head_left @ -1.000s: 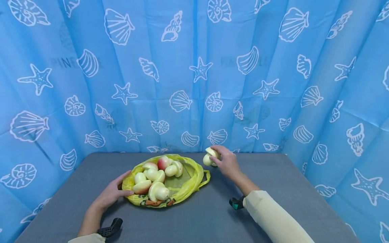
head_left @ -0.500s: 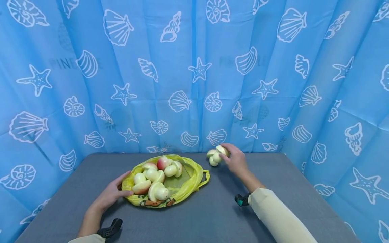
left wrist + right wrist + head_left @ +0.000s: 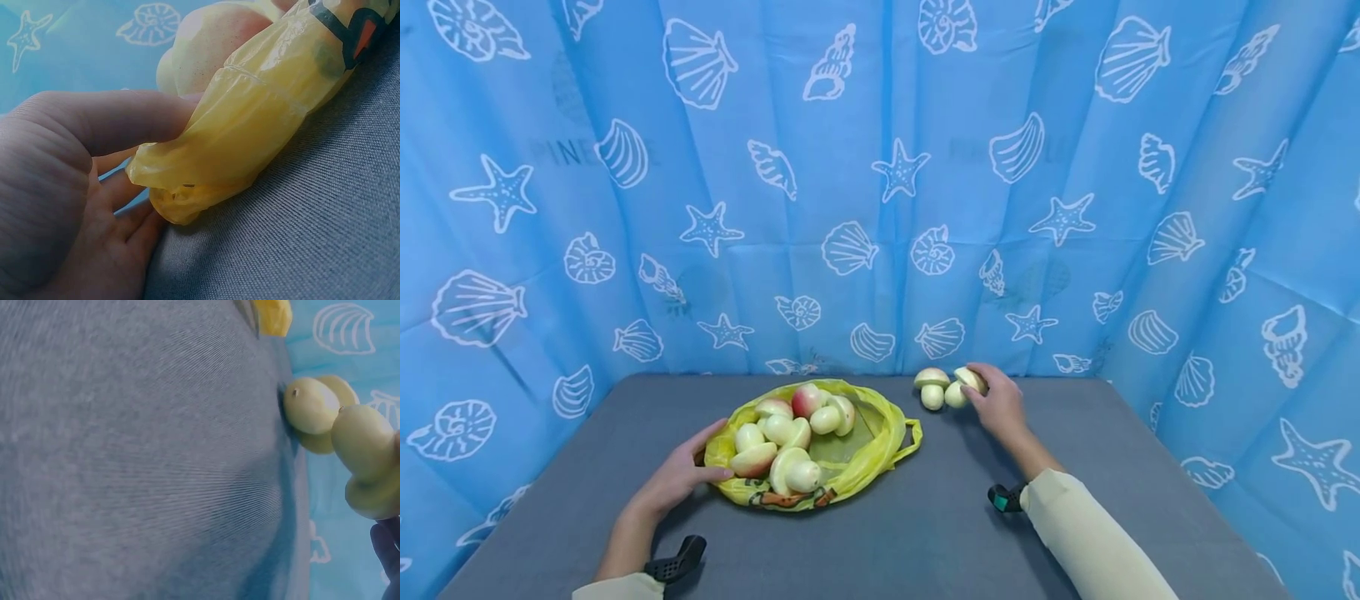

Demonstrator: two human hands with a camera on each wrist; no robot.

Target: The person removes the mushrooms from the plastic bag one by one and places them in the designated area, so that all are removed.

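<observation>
In the head view my left hand (image 3: 681,475) touches the left rim of a yellow plastic bag (image 3: 887,450), its thumb and fingers extended and spread apart. Up close in the left wrist view, the bag's crumpled edge (image 3: 231,150) lies against the thumb. Several pale mushrooms (image 3: 802,475) with reddish caps lie inside the open bag. My right hand (image 3: 1002,408), at the table's back edge, pinches another mushroom (image 3: 365,440) by its cap, the stem pointing down and left. Right beside it, a second mushroom (image 3: 932,389) stands on its stem, cap up.
A grey cloth covers the table (image 3: 917,533). Close behind its back edge hangs a blue curtain (image 3: 880,283) printed with white shells and starfish. The bag's handle loop (image 3: 912,437) sticks out to the right, between the bag and my right hand.
My right hand has moved right along the back edge with its mushroom, and the standing mushroom now shows fully. My left hand and the bag have stayed in place.
</observation>
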